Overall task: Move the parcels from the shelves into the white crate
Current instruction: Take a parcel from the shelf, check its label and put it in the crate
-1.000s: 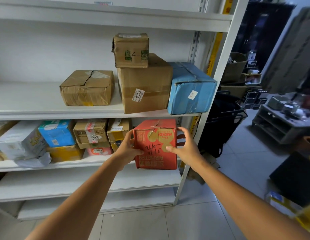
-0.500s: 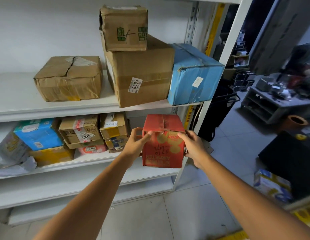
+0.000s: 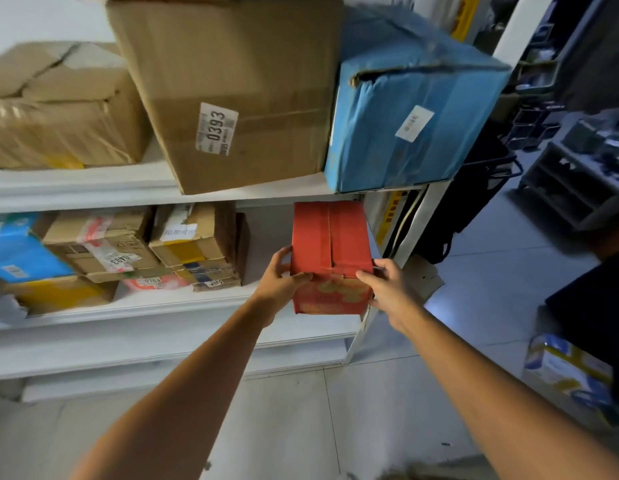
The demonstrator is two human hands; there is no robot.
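**Red parcel in both our hands at the shelf's right end**

Above our hands, the white shelving (image 3: 155, 188) carries the biggest things: a brown carton labelled 0393 (image 3: 232, 95) and, touching its right side, a blue-wrapped box (image 3: 415, 109). A crumpled brown parcel (image 3: 55, 109) sits further left on that same level. To the left of our hands, on the lower level, smaller cartons (image 3: 194, 247) are packed close together.

Between our hands is the red parcel (image 3: 330, 244), upright, at the right end of the lower level, just beside the shelf's upright post. Whether its base rests on the board we cannot tell.

Our left hand (image 3: 280, 282) clasps the parcel's left edge, fingers curled round the side and thumb laid across the front face. Our right hand (image 3: 387, 289) grips the right edge the same way. Both arms reach forward, nearly straight, converging on the parcel.

Compared with half a second ago, we see more of the parcel's top and less of its printed front, and the upper cartons loom larger, the view having moved closer.
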